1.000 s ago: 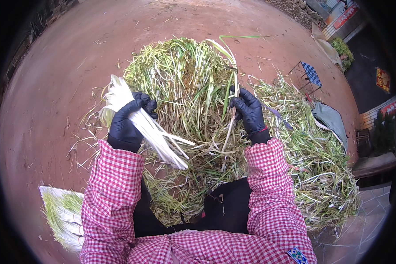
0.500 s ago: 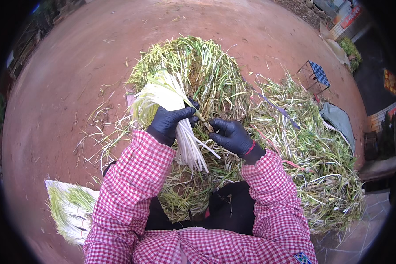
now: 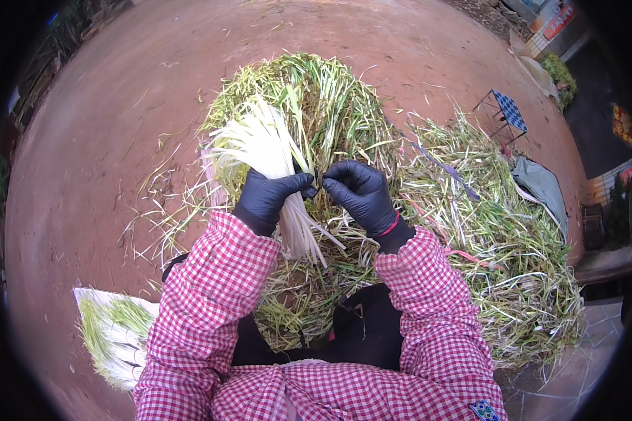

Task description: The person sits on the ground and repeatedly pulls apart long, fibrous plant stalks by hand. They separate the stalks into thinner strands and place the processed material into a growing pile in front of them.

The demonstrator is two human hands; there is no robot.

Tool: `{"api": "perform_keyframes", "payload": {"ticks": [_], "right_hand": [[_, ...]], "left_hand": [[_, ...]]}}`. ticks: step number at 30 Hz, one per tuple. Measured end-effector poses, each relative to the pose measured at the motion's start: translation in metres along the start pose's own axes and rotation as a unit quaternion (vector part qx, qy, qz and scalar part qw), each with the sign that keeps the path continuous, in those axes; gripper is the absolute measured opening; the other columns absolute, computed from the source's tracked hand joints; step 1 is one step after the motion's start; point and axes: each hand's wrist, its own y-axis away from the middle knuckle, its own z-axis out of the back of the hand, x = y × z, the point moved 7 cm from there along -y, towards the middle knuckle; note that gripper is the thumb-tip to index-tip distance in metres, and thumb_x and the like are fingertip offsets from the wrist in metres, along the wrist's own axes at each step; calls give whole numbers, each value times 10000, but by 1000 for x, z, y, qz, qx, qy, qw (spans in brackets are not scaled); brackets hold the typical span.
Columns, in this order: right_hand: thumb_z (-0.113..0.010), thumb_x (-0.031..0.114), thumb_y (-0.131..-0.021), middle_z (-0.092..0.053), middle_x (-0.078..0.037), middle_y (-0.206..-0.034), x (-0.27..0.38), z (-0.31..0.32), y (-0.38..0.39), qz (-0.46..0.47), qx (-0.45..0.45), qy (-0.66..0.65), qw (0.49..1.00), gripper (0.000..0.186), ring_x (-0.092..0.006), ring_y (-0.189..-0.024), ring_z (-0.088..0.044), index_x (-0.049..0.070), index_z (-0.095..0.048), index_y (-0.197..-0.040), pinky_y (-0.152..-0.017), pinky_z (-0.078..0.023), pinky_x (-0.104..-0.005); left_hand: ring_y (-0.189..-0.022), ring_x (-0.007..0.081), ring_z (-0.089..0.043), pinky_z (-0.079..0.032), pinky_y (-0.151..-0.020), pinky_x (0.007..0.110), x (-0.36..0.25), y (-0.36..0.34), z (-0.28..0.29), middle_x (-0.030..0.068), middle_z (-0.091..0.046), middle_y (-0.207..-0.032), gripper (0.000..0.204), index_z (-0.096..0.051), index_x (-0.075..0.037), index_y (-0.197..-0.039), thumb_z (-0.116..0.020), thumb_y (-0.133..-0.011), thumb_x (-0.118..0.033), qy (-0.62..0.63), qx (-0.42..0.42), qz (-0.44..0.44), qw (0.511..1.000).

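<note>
My left hand (image 3: 268,198), in a black glove, is closed round a bunch of pale chives (image 3: 260,144). The yellowish-white leaves fan out above the fist and the white stalk ends hang below it. One greener stalk (image 3: 298,130) stands up beside the bunch, near my left fingertips. Also gloved in black, my right hand (image 3: 364,198) pinches thumb and finger together close to the left fingertips. What lies in that pinch is too small or hidden to tell. Beneath both hands spreads a heap of green, partly withered chives (image 3: 337,105).
A second heap of loose chives (image 3: 505,259) lies at my right, with a grey-green cloth (image 3: 541,186) at its edge. Beyond it stands a small stool with a blue checked top (image 3: 509,111). At lower left, tied bundles (image 3: 123,337) lie on a pale sheet (image 3: 88,293).
My right hand has moved up and slightly left, and the brownish stalk end between its fingers no longer shows. The left hand still grips the bunch, with little movement.
</note>
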Motion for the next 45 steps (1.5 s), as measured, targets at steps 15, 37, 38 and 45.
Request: {"api": "perform_keyframes", "payload": {"ticks": [15, 37, 38, 45], "right_hand": [[-635, 15, -777, -604, -22, -730, 16, -11, 0, -59, 24, -189, 980, 117, -52, -622, -539, -3, -593, -885, -552, -448, -182], [-667, 209, -735, -640, -113, -810, 17, -50, -6, -15, 190, 21, 981, 274, -193, -732, -624, 51, -616, -954, -669, -479, -322], [-659, 197, -736, -625, -104, -745, 18, -49, -7, 7, 166, 64, 984, 225, -179, -665, -612, 54, -621, -906, -619, -469, -316], [-663, 111, -715, -554, -56, -566, -68, 30, 22, -87, 112, 72, 987, 106, -97, -512, -500, 27, -611, -752, -514, -422, -268]], "left_hand": [[-686, 188, -612, -542, -610, 281, 8, 12, -11, 106, -602, -834, 368, -511, 23, -1012, -674, -681, 16, -5, 16, 58, 998], [-665, 181, -579, -499, -626, 288, -43, 20, 14, 79, -575, -774, 342, -519, 16, -958, -665, -656, -50, -69, -3, -2, 998], [-677, 185, -573, -487, -632, 295, -45, 21, 21, 78, -570, -792, 361, -509, 13, -969, -664, -650, -55, -58, -27, -10, 998], [-658, 189, -579, -500, -625, 325, -84, 24, 79, 89, -581, -835, 357, -489, 1, -1025, -634, -699, 7, 80, -79, -95, 989]]}}
